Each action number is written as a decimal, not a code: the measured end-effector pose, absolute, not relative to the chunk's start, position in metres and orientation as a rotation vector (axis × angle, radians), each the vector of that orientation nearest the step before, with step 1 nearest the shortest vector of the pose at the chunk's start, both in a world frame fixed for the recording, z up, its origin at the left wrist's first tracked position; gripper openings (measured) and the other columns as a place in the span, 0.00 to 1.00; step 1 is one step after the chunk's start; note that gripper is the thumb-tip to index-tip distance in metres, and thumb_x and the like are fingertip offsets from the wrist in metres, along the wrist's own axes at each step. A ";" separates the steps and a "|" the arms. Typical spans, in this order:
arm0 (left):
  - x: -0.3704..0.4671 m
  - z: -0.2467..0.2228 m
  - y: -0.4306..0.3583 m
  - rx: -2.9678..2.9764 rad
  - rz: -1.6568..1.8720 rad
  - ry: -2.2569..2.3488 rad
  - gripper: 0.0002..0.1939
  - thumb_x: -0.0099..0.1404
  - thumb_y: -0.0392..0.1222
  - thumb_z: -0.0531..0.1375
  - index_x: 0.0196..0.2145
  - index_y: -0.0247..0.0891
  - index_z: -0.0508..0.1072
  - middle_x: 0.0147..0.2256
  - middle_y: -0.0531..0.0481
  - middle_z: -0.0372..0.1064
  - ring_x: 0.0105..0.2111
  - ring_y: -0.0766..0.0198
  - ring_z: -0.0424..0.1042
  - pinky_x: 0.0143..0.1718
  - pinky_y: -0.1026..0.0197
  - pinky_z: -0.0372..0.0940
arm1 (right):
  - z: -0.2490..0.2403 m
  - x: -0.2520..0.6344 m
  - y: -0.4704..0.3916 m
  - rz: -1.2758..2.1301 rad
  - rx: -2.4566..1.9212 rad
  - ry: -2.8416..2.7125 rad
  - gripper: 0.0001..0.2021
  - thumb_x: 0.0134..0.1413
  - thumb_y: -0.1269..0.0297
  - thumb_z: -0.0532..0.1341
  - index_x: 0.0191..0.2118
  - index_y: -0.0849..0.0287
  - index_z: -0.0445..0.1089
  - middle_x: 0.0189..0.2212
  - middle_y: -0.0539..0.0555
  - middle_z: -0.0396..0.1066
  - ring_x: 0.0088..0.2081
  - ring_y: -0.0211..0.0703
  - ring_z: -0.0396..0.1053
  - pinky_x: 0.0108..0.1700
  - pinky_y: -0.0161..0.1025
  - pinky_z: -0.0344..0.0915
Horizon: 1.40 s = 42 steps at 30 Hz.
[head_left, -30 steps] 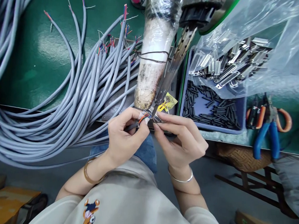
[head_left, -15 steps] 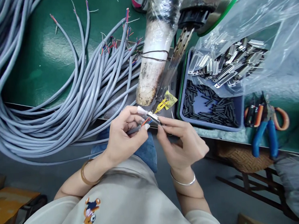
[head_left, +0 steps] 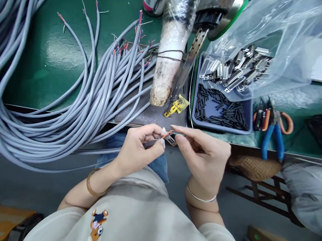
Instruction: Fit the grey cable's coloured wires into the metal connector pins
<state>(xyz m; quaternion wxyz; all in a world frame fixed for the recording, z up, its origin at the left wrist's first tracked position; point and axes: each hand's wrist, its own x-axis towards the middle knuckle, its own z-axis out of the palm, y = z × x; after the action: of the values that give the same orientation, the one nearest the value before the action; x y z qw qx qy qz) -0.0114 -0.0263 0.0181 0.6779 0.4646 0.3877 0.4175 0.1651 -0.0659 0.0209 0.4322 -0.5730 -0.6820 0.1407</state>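
Note:
My left hand (head_left: 142,145) is closed, thumb and forefinger pinching the near end of a metal multi-pin connector (head_left: 171,139) and the cable wires beside it. White covers sit on its fingertips. Thin coloured wires (head_left: 168,134), red, orange and green, cross over the connector toward my right hand (head_left: 203,150). That hand pinches the wires' far part between thumb and forefinger. My fingers partly hide the connector, and the grey cable behind the wires is out of sight in my left palm.
Many grey cables (head_left: 94,114) with stripped ends lie to the left. A plastic-wrapped tube (head_left: 165,68) and a soldering iron (head_left: 185,67) point toward me. Right are a blue bin (head_left: 222,129) of black sleeves, bagged metal connectors (head_left: 240,67) and blue-handled pliers (head_left: 272,142).
Both hands have come slightly nearer to me, away from the iron's tip. My right hand has shifted from the connector's edge onto the coloured wires, and the connector has turned.

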 end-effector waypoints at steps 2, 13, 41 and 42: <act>-0.012 0.017 -0.027 1.087 0.910 0.875 0.05 0.54 0.32 0.64 0.32 0.36 0.76 0.27 0.53 0.74 0.26 0.70 0.71 0.31 0.67 0.69 | 0.022 0.164 -0.063 0.372 -1.396 -1.755 0.09 0.65 0.67 0.68 0.48 0.50 0.82 0.24 0.44 0.75 0.18 0.30 0.60 0.21 0.31 0.59; -0.017 0.006 -0.023 0.968 0.964 0.826 0.09 0.56 0.32 0.67 0.38 0.35 0.77 0.28 0.53 0.74 0.26 0.71 0.71 0.32 0.68 0.69 | 0.017 0.163 -0.066 -0.044 -1.217 -2.091 0.06 0.65 0.73 0.67 0.44 0.55 0.75 0.22 0.45 0.72 0.21 0.34 0.62 0.27 0.36 0.60; -0.019 0.005 -0.030 0.929 0.844 0.809 0.11 0.61 0.36 0.70 0.40 0.34 0.75 0.30 0.52 0.75 0.28 0.69 0.76 0.35 0.66 0.74 | 0.011 0.165 -0.057 0.453 -1.363 -1.694 0.09 0.63 0.70 0.69 0.45 0.49 0.83 0.34 0.51 0.81 0.31 0.38 0.74 0.28 0.36 0.66; -0.019 0.005 -0.030 0.938 0.840 0.808 0.10 0.61 0.34 0.69 0.40 0.34 0.75 0.30 0.52 0.75 0.28 0.70 0.76 0.35 0.67 0.74 | 0.012 0.165 -0.056 0.482 -1.362 -1.678 0.09 0.63 0.71 0.69 0.44 0.50 0.83 0.33 0.50 0.81 0.30 0.37 0.73 0.27 0.35 0.65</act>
<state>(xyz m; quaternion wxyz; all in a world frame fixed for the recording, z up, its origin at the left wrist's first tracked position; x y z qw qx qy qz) -0.0185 -0.0304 0.0053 0.7332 0.4263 0.3673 0.3818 0.1645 -0.0564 0.0118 0.4471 -0.5502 -0.6778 0.1947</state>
